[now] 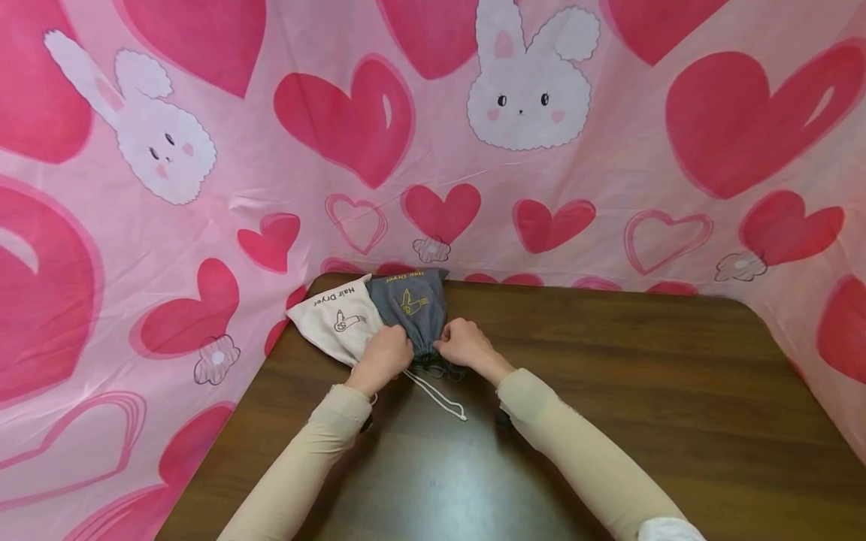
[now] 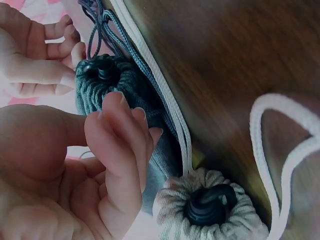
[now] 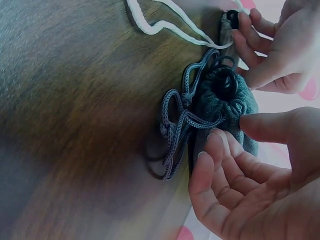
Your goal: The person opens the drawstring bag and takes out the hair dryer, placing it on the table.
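Note:
A grey drawstring bag (image 1: 410, 308) printed "Hair Dryer" lies at the table's back left. Against its left side is a matching white drawstring bag (image 1: 341, 319). Both gathered necks face me, with something black showing in each mouth. At the grey bag's left edge, over the white bag's corner, is my left hand (image 1: 388, 352), its fingers loosely bent. My right hand (image 1: 467, 346) is at the grey neck's right side; its thumb (image 3: 265, 126) touches the cloth and the bent fingers stand apart from it. Neither hand shows a firm grip.
The white cord (image 1: 440, 398) trails from its bag toward me across the brown wooden table (image 1: 609, 391). A knotted grey cord (image 3: 172, 130) lies in front of the grey bag. Pink heart-and-rabbit fabric (image 1: 446, 165) hangs behind and along both sides.

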`<state>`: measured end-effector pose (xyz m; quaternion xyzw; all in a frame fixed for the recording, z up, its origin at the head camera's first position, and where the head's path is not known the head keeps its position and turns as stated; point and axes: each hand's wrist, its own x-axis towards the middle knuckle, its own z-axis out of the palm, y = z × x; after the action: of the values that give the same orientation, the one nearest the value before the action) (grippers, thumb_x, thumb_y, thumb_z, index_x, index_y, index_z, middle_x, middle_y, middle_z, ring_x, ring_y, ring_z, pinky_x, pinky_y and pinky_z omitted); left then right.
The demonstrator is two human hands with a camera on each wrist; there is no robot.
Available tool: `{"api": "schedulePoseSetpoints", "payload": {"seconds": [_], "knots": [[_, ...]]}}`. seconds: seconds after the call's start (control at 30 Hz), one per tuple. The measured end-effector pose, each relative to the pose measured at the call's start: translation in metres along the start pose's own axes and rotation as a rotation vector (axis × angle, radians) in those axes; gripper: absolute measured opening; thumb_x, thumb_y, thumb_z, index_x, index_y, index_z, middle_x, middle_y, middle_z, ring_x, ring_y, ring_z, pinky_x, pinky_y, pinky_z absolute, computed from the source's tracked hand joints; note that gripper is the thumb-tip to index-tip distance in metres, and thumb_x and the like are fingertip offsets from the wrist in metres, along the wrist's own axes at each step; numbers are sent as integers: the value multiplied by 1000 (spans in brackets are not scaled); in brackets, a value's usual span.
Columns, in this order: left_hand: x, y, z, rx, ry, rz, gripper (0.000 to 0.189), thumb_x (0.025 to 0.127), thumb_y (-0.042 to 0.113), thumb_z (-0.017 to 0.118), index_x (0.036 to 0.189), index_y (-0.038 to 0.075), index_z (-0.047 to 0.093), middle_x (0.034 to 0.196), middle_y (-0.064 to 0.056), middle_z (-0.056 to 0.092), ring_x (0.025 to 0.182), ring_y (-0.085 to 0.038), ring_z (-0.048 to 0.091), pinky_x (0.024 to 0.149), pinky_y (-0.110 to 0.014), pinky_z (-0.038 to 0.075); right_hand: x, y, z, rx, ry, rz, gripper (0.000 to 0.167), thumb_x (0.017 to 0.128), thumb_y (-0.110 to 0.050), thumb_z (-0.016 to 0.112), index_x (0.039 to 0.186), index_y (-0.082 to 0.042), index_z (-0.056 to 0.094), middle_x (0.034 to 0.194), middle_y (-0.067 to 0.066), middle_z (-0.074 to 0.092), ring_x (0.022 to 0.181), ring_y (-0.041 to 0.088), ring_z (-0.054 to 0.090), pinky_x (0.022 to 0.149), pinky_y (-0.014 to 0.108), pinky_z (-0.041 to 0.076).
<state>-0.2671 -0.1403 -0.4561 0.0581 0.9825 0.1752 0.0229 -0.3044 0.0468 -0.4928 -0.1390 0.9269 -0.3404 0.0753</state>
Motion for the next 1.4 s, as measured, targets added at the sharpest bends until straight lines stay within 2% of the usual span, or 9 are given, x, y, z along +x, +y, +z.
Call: {"api": "schedulePoseSetpoints", "payload": {"seconds": [0.07, 0.23, 0.4, 0.67, 0.83, 0.93, 1.13, 1.33, 1.4], "knots": [[0, 1, 1, -11, -6, 6, 28, 99, 8, 59, 73, 4, 66, 69, -14, 64, 49, -24, 62, 55, -39, 54, -2, -2, -1, 3, 1, -1, 34, 94, -29, 75, 67, -15, 62, 64, 0, 56, 61, 19, 55, 55, 37, 44], [1, 3, 4, 24, 26, 37, 25, 96, 6, 62, 72, 2, 66, 71, -16, 65, 61, -30, 65, 59, -43, 56, -24, -27, -17, 17, 10, 43, 33, 95, -20, 75, 66, -9, 63, 62, -1, 54, 61, 18, 54, 59, 32, 43], [1, 4, 5, 11, 5, 39, 26, 96, 6, 62, 71, 2, 66, 71, -15, 65, 64, -30, 65, 62, -43, 57, -26, -23, -18, 44, 18, 49, 33, 94, -19, 74, 65, -11, 63, 64, -1, 56, 64, 18, 55, 64, 33, 47], [-1, 11, 6, -22, -6, 34, 23, 97, 9, 60, 78, 1, 69, 79, -19, 69, 60, -27, 66, 64, -42, 57, -29, -16, -23, 55, 15, 32, 38, 93, -17, 71, 58, -13, 55, 57, -4, 46, 56, 16, 48, 55, 30, 36], [-1, 16, 7, -27, -28, 23, 24, 99, 10, 60, 77, 4, 68, 79, -19, 68, 54, -25, 65, 62, -41, 57, -16, 7, -14, 36, 23, 15, 35, 89, -20, 71, 59, -15, 55, 57, -3, 48, 55, 17, 49, 52, 32, 37], [-1, 18, 8, -20, -30, 25, 24, 100, 12, 60, 80, 2, 70, 84, -21, 70, 64, -30, 67, 68, -44, 58, -4, 29, -4, 25, 35, -10, 35, 89, -21, 70, 59, -18, 54, 56, -3, 48, 54, 17, 48, 50, 34, 37], [6, 15, 19, -24, -12, 60, 23, 97, 13, 61, 84, -2, 72, 88, -26, 70, 68, -35, 68, 67, -46, 58, -14, 22, -18, 38, 17, 10, 33, 89, -18, 72, 60, -14, 56, 59, 0, 51, 57, 20, 50, 55, 36, 40], [12, 15, 27, -53, -63, 51, 25, 97, 15, 60, 77, 4, 70, 81, -21, 68, 58, -31, 66, 58, -43, 56, -11, 36, -17, 14, 3, 13, 33, 92, -21, 71, 63, -14, 57, 61, 1, 52, 58, 21, 51, 55, 38, 41], [8, 20, 23, -60, -89, 37, 28, 99, 15, 60, 74, 6, 69, 77, -18, 67, 57, -30, 65, 58, -44, 56, -8, 44, -14, 2, -3, 6, 34, 93, -24, 71, 64, -15, 57, 61, 0, 52, 58, 20, 51, 55, 37, 41]]}}
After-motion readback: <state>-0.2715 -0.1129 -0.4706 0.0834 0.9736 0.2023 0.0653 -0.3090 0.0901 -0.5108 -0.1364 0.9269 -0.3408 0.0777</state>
